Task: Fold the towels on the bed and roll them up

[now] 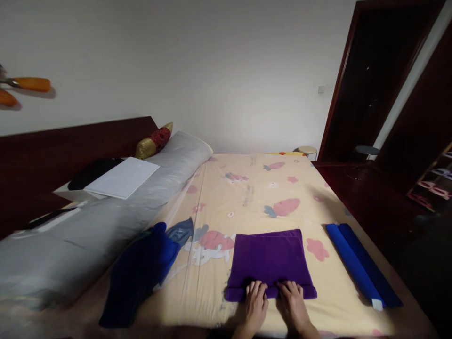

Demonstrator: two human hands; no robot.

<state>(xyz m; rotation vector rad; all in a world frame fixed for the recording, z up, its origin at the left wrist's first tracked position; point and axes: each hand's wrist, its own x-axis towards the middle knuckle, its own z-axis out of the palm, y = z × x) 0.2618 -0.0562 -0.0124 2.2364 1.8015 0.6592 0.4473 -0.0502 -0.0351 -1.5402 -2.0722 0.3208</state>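
A folded purple towel [269, 259] lies flat on the bed near its front edge. My left hand [254, 306] and my right hand [294, 303] rest side by side on the towel's near edge, fingers curled over a small rolled hem of the cloth. A rolled blue towel [360, 263] lies on the bed to the right of the purple one. A crumpled dark blue cloth [141, 273] lies to the left.
The bed has a yellow sheet [254, 197] printed with pink carrots and flowers. A long grey bolster [106, 221] runs along the dark headboard, with a white sheet of paper [122, 178] on it. Dark wooden furniture [388, 188] stands at the right.
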